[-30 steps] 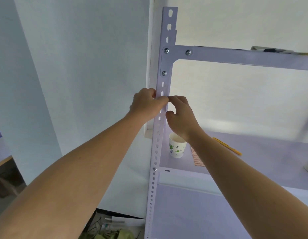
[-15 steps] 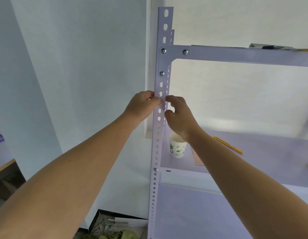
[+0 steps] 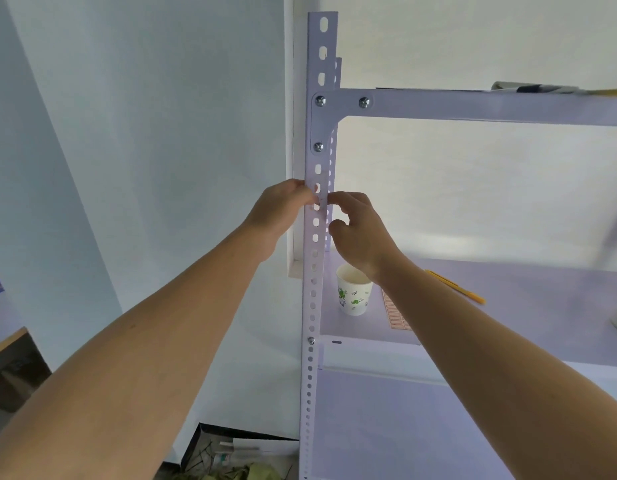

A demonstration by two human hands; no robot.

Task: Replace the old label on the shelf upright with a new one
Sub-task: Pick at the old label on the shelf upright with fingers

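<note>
The white perforated shelf upright [image 3: 316, 258] stands in the middle of the view. My left hand [image 3: 283, 211] grips it from the left, with the thumb tip on its front face. My right hand [image 3: 360, 233] comes from the right. Its bent index fingertip meets the left thumb on a small pale label [image 3: 322, 201], which the fingertips mostly hide. The right thumb sits a little lower, by the upright's right edge. An orange sheet of labels [image 3: 395, 318] lies on the shelf board [image 3: 528, 306], partly under my right forearm.
A paper cup [image 3: 354, 296] with green print stands on the shelf beside the upright. A yellow pen-like tool [image 3: 456, 286] lies further right. The top beam [image 3: 473, 107] crosses overhead. A box of scraps [image 3: 234, 457] sits on the floor at the left.
Both hands stay at the same spot on the upright, fingertips still meeting. The view has shifted slightly, so the upright sits a little further left.
</note>
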